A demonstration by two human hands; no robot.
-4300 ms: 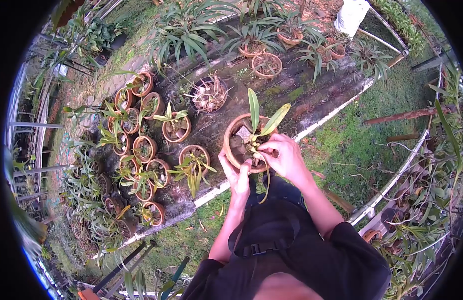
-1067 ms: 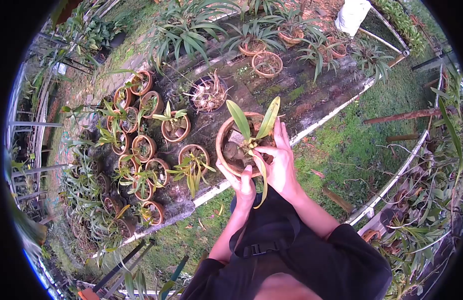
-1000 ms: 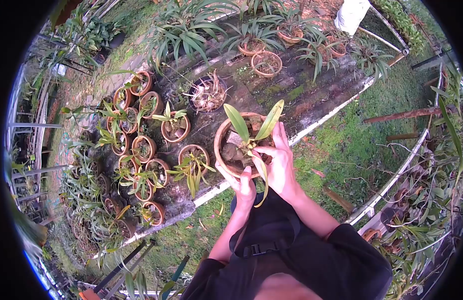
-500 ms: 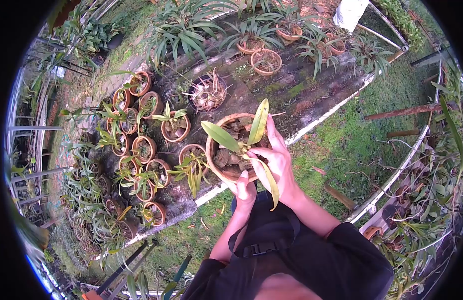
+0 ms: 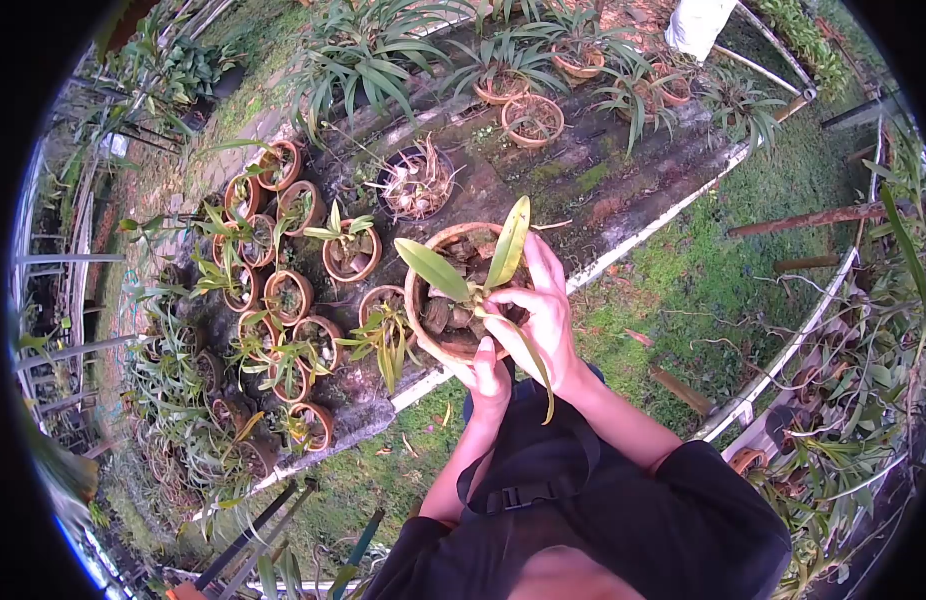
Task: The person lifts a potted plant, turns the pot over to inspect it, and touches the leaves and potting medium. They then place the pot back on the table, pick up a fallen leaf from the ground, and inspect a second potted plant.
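Note:
A clay pot (image 5: 413, 305) filled with brown chunks is held up in front of my body. Out of it grows a small plant with broad yellow-green leaves (image 5: 433, 268), one of them drooping over the pot's near side. My left hand (image 5: 488, 380) grips the near rim, thumb on top and the other fingers hidden beneath. At the base of the leaves, my right hand (image 5: 545, 320) pinches the plant between thumb and forefinger, with its other fingers along the pot's right side.
Many small potted plants (image 5: 288, 297) crowd the left of the mossy table (image 5: 603, 205). A dark pot of pale bulbs and roots (image 5: 416, 182) stands behind the held pot. Larger leafy plants (image 5: 368, 60) line the far side. A white rail (image 5: 673, 225) edges the table.
The pot and both hands have shifted slightly left. My right hand's fingers have moved a little at the plant's base, the pinch staying closed.

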